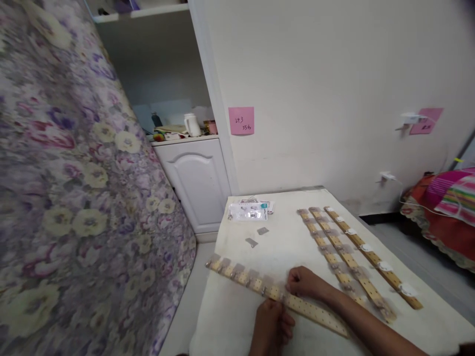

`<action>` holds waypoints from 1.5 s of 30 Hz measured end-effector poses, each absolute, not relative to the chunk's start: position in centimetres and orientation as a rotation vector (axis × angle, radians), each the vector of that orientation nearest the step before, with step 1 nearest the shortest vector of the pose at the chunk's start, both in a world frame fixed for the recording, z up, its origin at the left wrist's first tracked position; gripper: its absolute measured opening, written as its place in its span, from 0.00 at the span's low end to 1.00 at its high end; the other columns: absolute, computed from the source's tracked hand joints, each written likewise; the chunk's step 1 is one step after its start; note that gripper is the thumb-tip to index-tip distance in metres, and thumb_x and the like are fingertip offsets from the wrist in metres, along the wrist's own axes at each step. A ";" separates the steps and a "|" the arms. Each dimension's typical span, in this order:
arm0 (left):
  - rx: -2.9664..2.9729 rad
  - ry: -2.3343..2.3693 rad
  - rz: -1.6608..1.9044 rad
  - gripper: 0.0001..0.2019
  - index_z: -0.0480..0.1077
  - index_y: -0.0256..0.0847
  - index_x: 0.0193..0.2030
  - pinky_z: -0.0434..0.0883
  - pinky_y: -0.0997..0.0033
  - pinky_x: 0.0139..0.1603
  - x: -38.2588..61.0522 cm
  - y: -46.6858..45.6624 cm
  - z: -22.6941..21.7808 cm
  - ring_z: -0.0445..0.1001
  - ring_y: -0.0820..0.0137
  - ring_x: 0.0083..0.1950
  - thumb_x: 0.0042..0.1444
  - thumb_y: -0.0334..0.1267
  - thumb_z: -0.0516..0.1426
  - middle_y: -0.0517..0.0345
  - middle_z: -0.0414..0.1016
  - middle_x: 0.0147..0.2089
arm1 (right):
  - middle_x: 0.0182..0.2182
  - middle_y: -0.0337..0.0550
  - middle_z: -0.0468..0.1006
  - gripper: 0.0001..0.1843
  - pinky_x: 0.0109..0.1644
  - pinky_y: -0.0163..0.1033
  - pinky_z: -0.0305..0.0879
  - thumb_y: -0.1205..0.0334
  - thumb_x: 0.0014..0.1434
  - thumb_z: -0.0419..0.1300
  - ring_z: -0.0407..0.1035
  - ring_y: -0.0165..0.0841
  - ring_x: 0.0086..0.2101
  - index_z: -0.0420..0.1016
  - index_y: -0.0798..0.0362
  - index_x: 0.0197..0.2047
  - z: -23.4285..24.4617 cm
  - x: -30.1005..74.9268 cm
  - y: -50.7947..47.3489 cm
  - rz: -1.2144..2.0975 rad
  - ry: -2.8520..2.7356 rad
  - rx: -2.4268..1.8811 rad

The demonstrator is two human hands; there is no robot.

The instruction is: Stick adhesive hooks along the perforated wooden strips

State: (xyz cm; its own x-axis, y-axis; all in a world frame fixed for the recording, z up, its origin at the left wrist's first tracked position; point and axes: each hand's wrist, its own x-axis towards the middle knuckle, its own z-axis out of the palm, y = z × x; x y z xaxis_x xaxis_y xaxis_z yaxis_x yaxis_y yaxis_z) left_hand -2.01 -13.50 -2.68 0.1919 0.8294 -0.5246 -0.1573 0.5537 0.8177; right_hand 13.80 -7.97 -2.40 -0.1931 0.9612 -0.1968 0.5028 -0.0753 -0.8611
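1. At far left hangs a flowered curtain [92, 173], reaching down beside the surface [218, 316] I work on.
2. Past it stands a white cabinet [200, 183]; on its ledge I see a white jug [192, 125] among small, hard-to-read items.
3. On the wall next to the cabinet is a pink note [241, 121] with handwriting. Below it, near the far edge of the surface, lies a clear packet [248, 211] with more packaging behind it.
4. Nearer to me lie two small grey pieces [251, 242], close together but apart.
5. A wooden strip [297, 304] lies slantwise in front of me, its left end farther off. Clear plates [254, 275] with small metal bits line its left part; its right part is bare and dotted with holes.
6. My left hand [272, 324] is at the near edge of this strip, around its middle, fingers curled; I can't tell whether they grip it.
7. My right hand [302, 282] is just beyond the strip's far side, fingers bunched together; I can't tell whether anything is in them. My two hands are apart, with the strip between them.
8. To the right lie two strips with clear pieces [348, 259], side by side, then a strip with white pieces [357, 240].
9. At far right, a white plug [388, 176] sits in the wall, above a bed [441, 222] with a bright striped cover.
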 end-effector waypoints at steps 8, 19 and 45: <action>0.675 1.220 0.790 0.14 0.60 0.41 0.28 0.50 0.76 0.18 -1.6 -13.9 -2.2 0.63 0.78 0.14 0.42 0.49 0.55 0.62 0.71 0.18 | 0.12 0.31 0.66 0.03 0.21 0.28 0.49 0.68 0.39 0.56 0.57 0.23 0.18 0.66 0.54 0.17 -2.4 13.7 -8.0 1.220 -1.694 -1.583; 0.688 1.251 0.844 0.10 0.62 0.40 0.28 0.51 0.77 0.18 -1.2 -14.1 -2.3 0.63 0.78 0.14 0.46 0.45 0.54 0.62 0.71 0.17 | 0.11 0.30 0.66 0.03 0.20 0.28 0.50 0.67 0.40 0.57 0.57 0.23 0.16 0.67 0.55 0.18 -1.7 14.1 -8.0 1.304 -1.733 -1.556; 0.727 1.344 0.870 0.09 0.64 0.38 0.26 0.50 0.78 0.13 -0.5 -14.0 -2.7 0.60 0.79 0.10 0.49 0.42 0.51 0.63 0.68 0.13 | 0.12 0.29 0.66 0.10 0.21 0.29 0.49 0.60 0.41 0.64 0.57 0.23 0.17 0.67 0.54 0.21 -3.1 14.1 -7.9 1.233 -1.782 -1.573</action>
